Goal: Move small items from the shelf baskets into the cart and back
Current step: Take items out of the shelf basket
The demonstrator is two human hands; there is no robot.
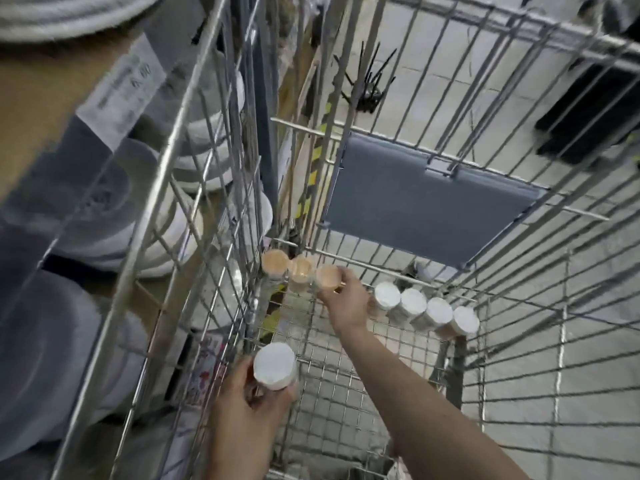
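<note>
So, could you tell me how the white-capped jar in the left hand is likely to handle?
The white-capped jar is round and tall for its width, so it would probably roll if laid down and tip if nudged. The left hand alone wraps it, so it is likely fairly light. Its smooth-looking side may be a little slippery.

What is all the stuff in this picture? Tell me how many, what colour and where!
Wire cart: one, silver metal, fills the middle and right.
Orange-topped jars: three, in a row at the cart's far left corner.
White-topped jars: four in a row on the cart floor, right of the orange ones.
White-topped jar in hand: one, near the cart's left wall.
Grey panel: one, hanging on the cart's far wall.
Baskets: several, white and grey, on the shelf at left, blurred.
Paper label: one, white, on the brown shelf edge.
Left hand: holds the white-topped jar.
Right hand: its grip is on the third orange-topped jar.
</note>
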